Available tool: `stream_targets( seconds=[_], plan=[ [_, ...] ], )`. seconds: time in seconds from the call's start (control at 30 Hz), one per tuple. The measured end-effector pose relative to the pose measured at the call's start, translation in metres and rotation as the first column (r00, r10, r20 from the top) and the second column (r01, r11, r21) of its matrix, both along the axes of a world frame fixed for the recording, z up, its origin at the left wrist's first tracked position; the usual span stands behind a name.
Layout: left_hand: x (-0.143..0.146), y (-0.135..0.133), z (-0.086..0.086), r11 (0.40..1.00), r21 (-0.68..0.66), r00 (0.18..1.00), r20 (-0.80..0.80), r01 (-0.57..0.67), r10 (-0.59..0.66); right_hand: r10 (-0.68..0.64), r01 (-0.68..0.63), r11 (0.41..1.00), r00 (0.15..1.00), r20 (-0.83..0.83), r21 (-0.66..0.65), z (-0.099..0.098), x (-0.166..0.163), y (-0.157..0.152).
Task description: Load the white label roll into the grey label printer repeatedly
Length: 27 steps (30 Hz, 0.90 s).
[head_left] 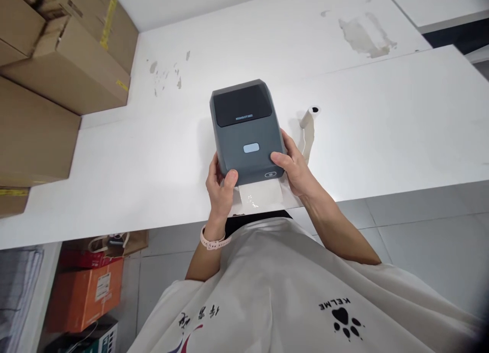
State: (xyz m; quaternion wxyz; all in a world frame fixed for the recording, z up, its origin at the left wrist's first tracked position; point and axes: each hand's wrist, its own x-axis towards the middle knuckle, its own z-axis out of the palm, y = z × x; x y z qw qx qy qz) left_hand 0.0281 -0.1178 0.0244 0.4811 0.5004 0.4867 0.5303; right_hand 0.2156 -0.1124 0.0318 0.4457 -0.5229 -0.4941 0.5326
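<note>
A dark grey label printer (250,131) with a black window and a pale oval button is held between my two hands above the white table. My left hand (221,190) grips its lower left side, the thumb on the front edge. On the lower right, my right hand (292,164) wraps its side, thumb resting on top near a small round mark. Below the printer's near edge lies a pale sheet of paper (262,195). To the right of my right hand is a small paper roll (310,116), its strip trailing toward me.
Cardboard boxes (87,62) are stacked on the left end of the white table (382,118). The tabletop has peeled patches (367,34). Under the table at lower left, an orange box (86,294) sits on a shelf. The table's front edge runs close to my body.
</note>
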Motion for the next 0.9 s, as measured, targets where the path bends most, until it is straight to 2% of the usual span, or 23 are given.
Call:
stream_targets(
  seconds=[0.07,0.17,0.2,0.23,0.27,0.3,0.33,0.37,0.4,0.43,0.53,0.6,0.7,0.8,0.9],
  plan=[
    [-0.001,-0.014,-0.003,0.997,0.026,0.995,-0.076,-0.069,0.071,-0.007,0.007,1.0,1.0,-0.026,-0.006,-0.001,0.0,0.0],
    [-0.002,-0.045,-0.009,0.926,0.107,0.913,-0.159,-0.363,0.376,-0.018,0.017,1.0,0.997,-0.077,-0.015,-0.002,-0.002,-0.001],
    [-0.002,-0.055,-0.01,0.919,0.077,0.908,-0.141,-0.386,0.394,-0.021,0.02,1.0,0.996,-0.084,-0.013,-0.003,-0.002,-0.001],
    [-0.002,-0.062,-0.01,0.945,-0.005,0.939,-0.119,-0.326,0.324,-0.023,0.022,1.0,0.996,-0.089,-0.008,-0.003,-0.003,-0.002],
    [-0.002,-0.066,-0.009,0.971,-0.123,0.978,-0.074,-0.204,0.196,-0.028,0.028,1.0,0.995,-0.097,-0.001,-0.004,-0.004,-0.003],
    [-0.002,-0.067,-0.006,0.967,-0.255,1.0,-0.003,-0.031,0.031,-0.04,0.041,0.999,0.993,-0.111,0.005,-0.005,-0.005,-0.003],
    [-0.001,-0.065,-0.003,0.921,-0.363,0.99,0.086,0.138,-0.115,-0.057,0.058,0.998,0.99,-0.132,0.006,-0.006,-0.006,-0.004],
    [0.0,-0.062,0.001,0.867,-0.429,0.966,0.17,0.253,-0.197,-0.072,0.073,0.997,0.985,-0.156,0.0,-0.006,-0.007,-0.005],
    [0.002,-0.058,0.005,0.834,-0.458,0.947,0.23,0.309,-0.224,-0.082,0.081,0.997,0.98,-0.18,-0.013,-0.006,-0.007,-0.005],
    [0.003,-0.053,0.009,0.828,-0.461,0.941,0.255,0.32,-0.222,-0.087,0.084,0.996,0.977,-0.195,-0.025,-0.005,-0.007,-0.005],
    [0.004,-0.048,0.015,0.886,-0.402,0.972,0.146,0.23,-0.187,-0.11,0.115,0.992,0.988,-0.105,0.043,0.001,-0.003,-0.001],
    [0.001,-0.052,0.015,0.909,-0.36,0.977,0.037,0.21,-0.211,-0.146,0.133,0.971,0.988,0.053,0.199,0.006,0.001,0.006],
    [-0.011,-0.06,0.013,0.955,-0.251,0.98,-0.076,0.158,-0.183,-0.156,0.047,0.928,0.949,0.273,0.37,0.011,0.004,0.021],
    [-0.021,-0.057,0.014,0.999,-0.036,0.989,-0.143,-0.04,0.035,-0.135,-0.046,0.918,0.899,0.418,0.395,0.011,0.003,0.035],
    [-0.024,-0.04,0.017,0.958,0.136,0.959,-0.099,-0.253,0.267,-0.152,-0.053,0.919,0.867,0.474,0.391,0.012,0.0,0.04]
  ],
)
